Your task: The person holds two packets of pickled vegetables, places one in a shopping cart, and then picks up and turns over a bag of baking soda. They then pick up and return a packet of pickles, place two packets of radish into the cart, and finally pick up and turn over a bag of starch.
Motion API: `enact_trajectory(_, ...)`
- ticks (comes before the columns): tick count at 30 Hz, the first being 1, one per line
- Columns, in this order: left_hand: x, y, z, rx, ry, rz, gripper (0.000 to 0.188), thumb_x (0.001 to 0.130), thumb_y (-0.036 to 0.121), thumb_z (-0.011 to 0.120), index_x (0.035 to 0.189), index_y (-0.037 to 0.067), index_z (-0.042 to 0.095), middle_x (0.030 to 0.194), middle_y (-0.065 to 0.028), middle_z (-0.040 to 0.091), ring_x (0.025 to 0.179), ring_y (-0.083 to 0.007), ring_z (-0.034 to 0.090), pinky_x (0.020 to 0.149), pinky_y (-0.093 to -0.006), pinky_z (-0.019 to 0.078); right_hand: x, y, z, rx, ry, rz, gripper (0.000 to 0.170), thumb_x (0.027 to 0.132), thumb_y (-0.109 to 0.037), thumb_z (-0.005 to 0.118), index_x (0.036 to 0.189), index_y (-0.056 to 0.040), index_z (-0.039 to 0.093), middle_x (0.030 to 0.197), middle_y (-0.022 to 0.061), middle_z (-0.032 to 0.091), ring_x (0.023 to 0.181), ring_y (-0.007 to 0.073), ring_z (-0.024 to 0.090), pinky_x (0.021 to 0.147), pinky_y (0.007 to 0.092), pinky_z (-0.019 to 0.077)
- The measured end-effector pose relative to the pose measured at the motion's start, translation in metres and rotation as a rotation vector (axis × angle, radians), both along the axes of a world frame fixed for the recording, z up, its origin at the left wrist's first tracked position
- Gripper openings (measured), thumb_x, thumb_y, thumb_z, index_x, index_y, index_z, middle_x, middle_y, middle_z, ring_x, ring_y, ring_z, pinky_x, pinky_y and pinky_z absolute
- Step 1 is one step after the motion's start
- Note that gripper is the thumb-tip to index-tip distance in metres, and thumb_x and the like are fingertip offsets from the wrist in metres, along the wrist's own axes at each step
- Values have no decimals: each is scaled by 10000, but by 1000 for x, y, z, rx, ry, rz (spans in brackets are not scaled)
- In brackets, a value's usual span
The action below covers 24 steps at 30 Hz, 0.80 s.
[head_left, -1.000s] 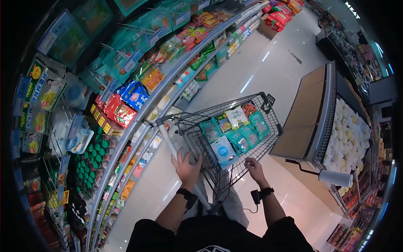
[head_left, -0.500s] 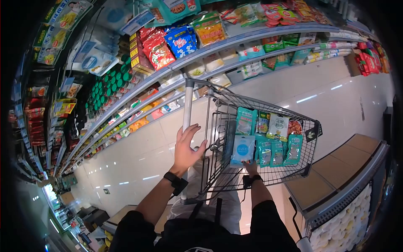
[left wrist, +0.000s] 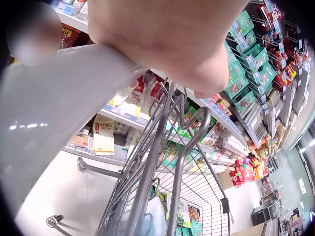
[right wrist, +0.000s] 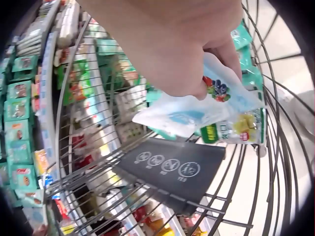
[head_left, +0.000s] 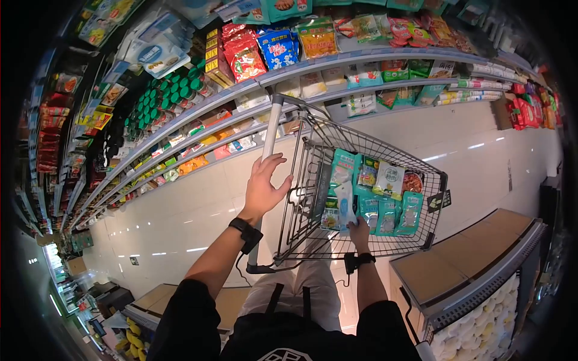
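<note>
In the head view my right hand [head_left: 360,233] reaches over the near side of a wire shopping cart [head_left: 397,246] and pinches the edge of a white and light-blue bag [head_left: 345,201]. The bag is tipped up on edge; in the right wrist view its berry picture shows beside the fingers. Below it lies a green and yellow packet [right wrist: 241,129]. Teal packets [head_left: 410,213], a white and green pouch [head_left: 389,179] and a round reddish tub [head_left: 412,182] fill the cart around it. My left hand [head_left: 264,188] rests over the cart's pale handle [head_left: 273,129], fingers extended and thumb apart.
Long curved shelves [head_left: 337,90] with bagged foods and green-lidded jars [head_left: 168,96] run beyond the cart. A display stand [head_left: 469,259] with pale round goods is close at right. A dark child-seat flap [right wrist: 172,167] lies inside the cart. Tiled floor [head_left: 180,222] shows at left.
The view has swung round with the cart. My right hand moved from the cart's side into it, took hold of the white and light-blue bag and tipped it up, exposing the packet underneath.
</note>
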State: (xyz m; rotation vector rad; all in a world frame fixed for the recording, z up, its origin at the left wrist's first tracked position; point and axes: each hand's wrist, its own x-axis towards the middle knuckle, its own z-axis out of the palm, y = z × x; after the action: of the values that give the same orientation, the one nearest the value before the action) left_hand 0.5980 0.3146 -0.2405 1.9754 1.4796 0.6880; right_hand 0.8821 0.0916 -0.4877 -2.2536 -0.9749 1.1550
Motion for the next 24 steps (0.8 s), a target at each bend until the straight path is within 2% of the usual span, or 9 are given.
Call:
enact_trajectory(2, -4, -4, 7, -48, 14, 21, 432, 829, 256, 764, 1216, 104, 648, 1377, -85, 602, 1289, -392, 502, 1070, -475, 459, 3, -1, 62, 179, -39, 41, 184, 891, -113, 693, 975, 34, 621, 873, 232, 716, 828, 415, 717, 720, 466, 541)
enact_trajectory(4, -15, -10, 3, 55, 65, -27, 513, 808, 283, 777, 1266, 113, 621, 1479, -104, 504, 1352, -401, 443, 1107, -480, 428, 6, -15, 104, 338, 70, -25, 193, 933, -96, 656, 1039, 60, 617, 852, 191, 717, 817, 305, 752, 710, 405, 559)
enact_trajectory(7, -34, -25, -13, 85, -169, 27, 556, 833, 306, 791, 1305, 90, 592, 1479, -150, 502, 1378, -386, 443, 1138, -472, 381, 0, -43, 175, 492, 131, -49, 170, 942, -98, 651, 993, 54, 596, 851, 178, 719, 817, 255, 750, 685, 362, 555)
enact_trajectory(8, -40, -34, -14, 117, -258, 102, 567, 844, 309, 792, 1322, 86, 582, 1480, -158, 498, 1381, -371, 448, 1131, -465, 387, -3, -52, 210, 459, -15, 29, 151, 941, -90, 650, 949, 50, 594, 870, 175, 729, 788, 254, 739, 689, 363, 550)
enact_trajectory(12, -108, -138, 80, -235, -632, 290, 428, 920, 182, 722, 1298, 25, 594, 1242, -150, 664, 1200, -239, 617, 1037, -380, 477, -68, -96, 346, 620, 253, -93, 140, 972, -97, 670, 1036, 18, 623, 961, 66, 724, 879, 117, 651, 791, 287, 506)
enact_trajectory(14, -148, -208, 83, -306, -822, 206, 362, 968, 177, 687, 1280, 10, 610, 1159, -99, 700, 1106, -152, 650, 950, -316, 516, -101, -120, 378, 639, 368, -147, 157, 978, -109, 683, 1089, -12, 628, 1015, 31, 702, 907, 97, 632, 832, 266, 490)
enact_trajectory(17, -197, -302, 126, -391, -732, 127, 352, 1004, 165, 653, 1314, 5, 603, 1172, -91, 701, 1081, -133, 656, 936, -275, 515, -176, -141, 424, 718, 511, -133, 171, 968, -119, 705, 1093, -26, 632, 1039, 20, 688, 925, 87, 616, 855, 247, 477)
enact_trajectory(20, -235, -365, 173, -603, -1016, 38, 480, 1079, 314, 537, 1461, 26, 495, 1268, -69, 672, 1150, -139, 638, 970, -280, 509, -252, -163, 453, 798, 694, 40, 226, 957, -124, 723, 1126, -6, 628, 1081, 38, 688, 964, 90, 617, 878, 246, 476)
enact_trajectory(24, -286, -435, 217, -656, -1315, 175, 437, 1085, 258, 518, 1445, 12, 498, 1271, -70, 665, 1144, -130, 640, 968, -289, 518, -326, -202, 476, 708, 890, 220, 305, 943, -113, 746, 1193, 18, 631, 1118, 63, 696, 990, 97, 634, 880, 261, 499)
